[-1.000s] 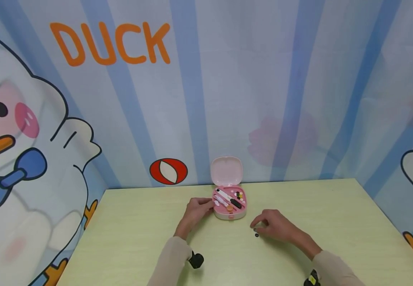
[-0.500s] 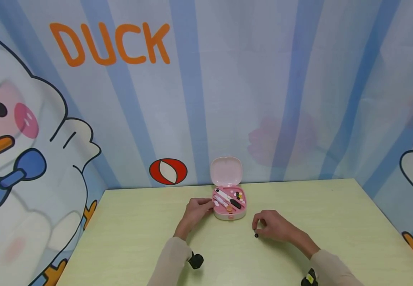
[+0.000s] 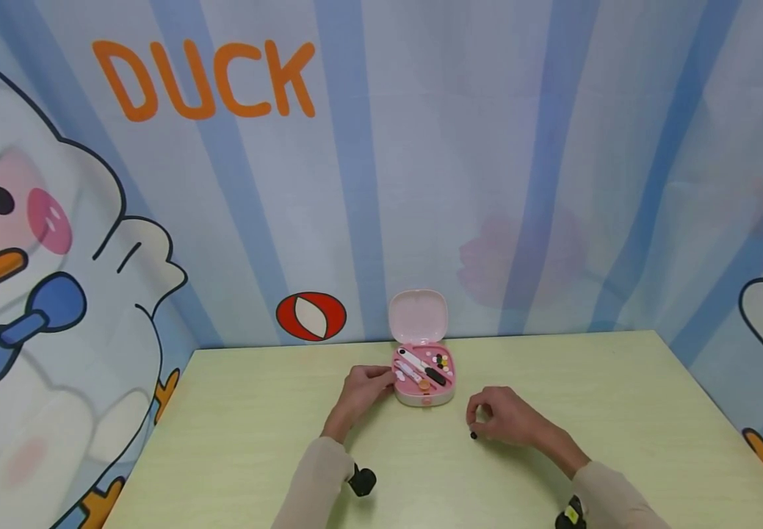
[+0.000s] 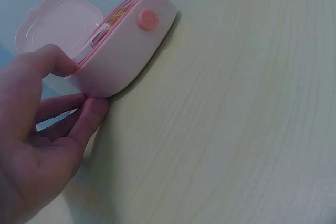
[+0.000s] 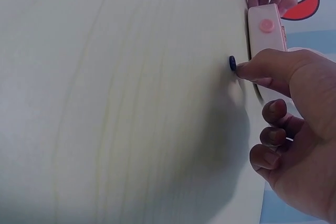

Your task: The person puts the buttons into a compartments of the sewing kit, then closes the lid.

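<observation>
A pink sewing box [image 3: 424, 399] stands at the back of the table, its lid [image 3: 418, 316] raised. Inside lie a white pen-like tool, a black-handled tool [image 3: 435, 376], an orange-brown round piece and several small buttons [image 3: 442, 361]. My left hand [image 3: 361, 391] holds the left side of the box; in the left wrist view one finger bends over the rim while others touch low on the wall. To the box's right, my right hand [image 3: 505, 416] pinches a small black button [image 5: 232, 63] between thumb and index finger, at the tabletop. The other fingers curl loosely.
The pale wood table [image 3: 236, 441] runs back to a blue striped curtain [image 3: 414, 147] with a printed duck and lettering. Black wrist cameras [image 3: 363, 482] sit under both sleeves.
My right fingertips have shifted slightly to the right and closed onto the black button, which earlier lay just below them. The left hand and the box have stayed put.
</observation>
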`<control>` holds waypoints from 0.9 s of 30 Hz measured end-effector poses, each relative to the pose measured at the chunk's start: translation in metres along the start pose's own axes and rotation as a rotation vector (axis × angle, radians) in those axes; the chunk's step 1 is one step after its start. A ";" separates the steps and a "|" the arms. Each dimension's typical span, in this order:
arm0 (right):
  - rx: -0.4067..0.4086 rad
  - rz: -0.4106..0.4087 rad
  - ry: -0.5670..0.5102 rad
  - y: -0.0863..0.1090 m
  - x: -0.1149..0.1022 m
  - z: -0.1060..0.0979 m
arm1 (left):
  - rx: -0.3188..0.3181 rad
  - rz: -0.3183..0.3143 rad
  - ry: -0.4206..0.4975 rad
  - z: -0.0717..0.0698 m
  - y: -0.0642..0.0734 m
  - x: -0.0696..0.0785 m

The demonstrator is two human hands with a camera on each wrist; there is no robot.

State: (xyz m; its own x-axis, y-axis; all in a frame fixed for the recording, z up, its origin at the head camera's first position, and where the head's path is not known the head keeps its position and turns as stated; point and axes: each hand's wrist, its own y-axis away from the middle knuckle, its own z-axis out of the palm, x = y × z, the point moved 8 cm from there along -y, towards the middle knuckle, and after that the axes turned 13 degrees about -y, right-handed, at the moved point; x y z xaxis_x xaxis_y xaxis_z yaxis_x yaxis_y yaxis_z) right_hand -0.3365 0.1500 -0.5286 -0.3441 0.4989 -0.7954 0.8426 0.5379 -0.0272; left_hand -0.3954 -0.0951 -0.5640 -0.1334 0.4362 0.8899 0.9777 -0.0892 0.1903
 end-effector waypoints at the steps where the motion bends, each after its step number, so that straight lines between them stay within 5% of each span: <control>1: -0.002 -0.008 0.001 0.000 0.000 0.000 | 0.000 -0.001 0.001 0.000 0.000 0.000; 9: -0.004 0.024 -0.013 -0.004 0.000 -0.002 | -0.007 0.000 0.011 0.000 0.001 0.001; 27: 0.126 0.061 -0.176 -0.036 -0.005 -0.035 | 0.002 0.000 0.014 -0.001 0.002 0.002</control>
State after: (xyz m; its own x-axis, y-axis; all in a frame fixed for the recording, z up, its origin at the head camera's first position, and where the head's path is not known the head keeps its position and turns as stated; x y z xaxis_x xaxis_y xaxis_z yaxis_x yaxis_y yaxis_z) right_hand -0.3792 0.1519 -0.5024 -0.2225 0.3958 -0.8910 0.9085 0.4158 -0.0422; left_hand -0.3934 -0.0955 -0.5610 -0.1355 0.4237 0.8956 0.9781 -0.0872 0.1892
